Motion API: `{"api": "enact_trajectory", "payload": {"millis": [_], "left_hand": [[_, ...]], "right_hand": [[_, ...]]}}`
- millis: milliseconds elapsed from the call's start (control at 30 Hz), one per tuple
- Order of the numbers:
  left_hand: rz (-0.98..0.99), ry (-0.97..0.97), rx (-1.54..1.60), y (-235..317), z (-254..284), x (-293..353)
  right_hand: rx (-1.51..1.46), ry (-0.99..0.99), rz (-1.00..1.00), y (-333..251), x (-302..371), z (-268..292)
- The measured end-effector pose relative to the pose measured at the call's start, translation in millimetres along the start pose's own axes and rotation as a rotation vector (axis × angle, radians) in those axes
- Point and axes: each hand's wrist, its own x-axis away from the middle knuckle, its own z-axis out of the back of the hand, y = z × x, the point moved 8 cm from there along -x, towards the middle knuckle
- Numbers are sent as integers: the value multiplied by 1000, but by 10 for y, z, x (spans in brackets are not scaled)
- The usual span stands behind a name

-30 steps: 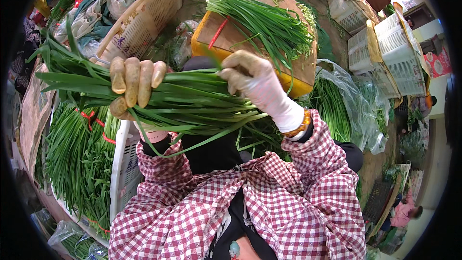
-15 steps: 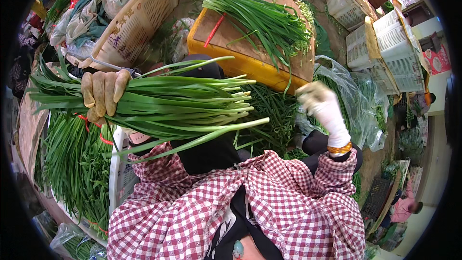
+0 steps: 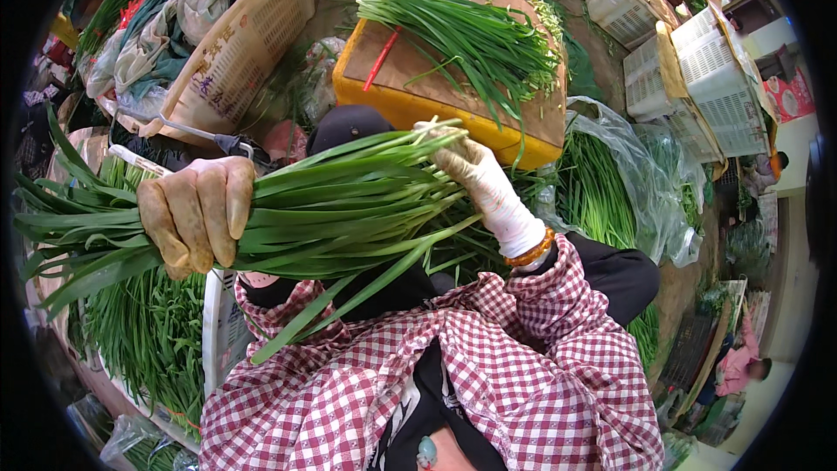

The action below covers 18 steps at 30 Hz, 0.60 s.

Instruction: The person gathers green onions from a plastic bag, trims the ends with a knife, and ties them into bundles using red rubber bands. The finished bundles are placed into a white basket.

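My left hand (image 3: 196, 216), in a stained glove, is wrapped around the leafy part of a bunch of garlic chives (image 3: 340, 214). The bunch lies sideways in front of my chest, with its pale stem ends to the right. At those ends my gloved right hand (image 3: 475, 176) has its fingertips closed on some upper stems. A second pile of garlic chives (image 3: 462, 35) rests on a brown board (image 3: 384, 57) over a yellow crate (image 3: 418, 109). Beside that pile lies a red strip (image 3: 382, 59). Stem trimmings are scattered along the board's far and right edges.
A white basket (image 3: 212, 323) at my left holds more chives with red ties. A beige crate (image 3: 253, 52) with cloths stands at the far left. To the right are chives in clear plastic (image 3: 645, 183) and stacked white crates (image 3: 715, 78). A person in pink (image 3: 737, 371) is farther right.
My right hand has moved left and inward from beside the board to the stem ends. The bunch has come slightly closer, and its ends have tilted up, still in my left hand.
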Motion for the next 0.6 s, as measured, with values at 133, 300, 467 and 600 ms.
{"api": "enact_trajectory", "payload": {"millis": [133, 300, 467, 600], "left_hand": [[-27, -76, 72, 10, 49, 53], [-45, 143, 64, 87, 156, 287], [-52, 292, 13, 150, 214, 517], [-35, 227, 25, 147, 243, 487]], "right_hand": [[-223, -92, -38, 44, 54, -68], [47, 10, -87, 166, 66, 230], [1392, 177, 517, -404, 303, 624], [1821, 190, 250, -511, 504, 740]]}}
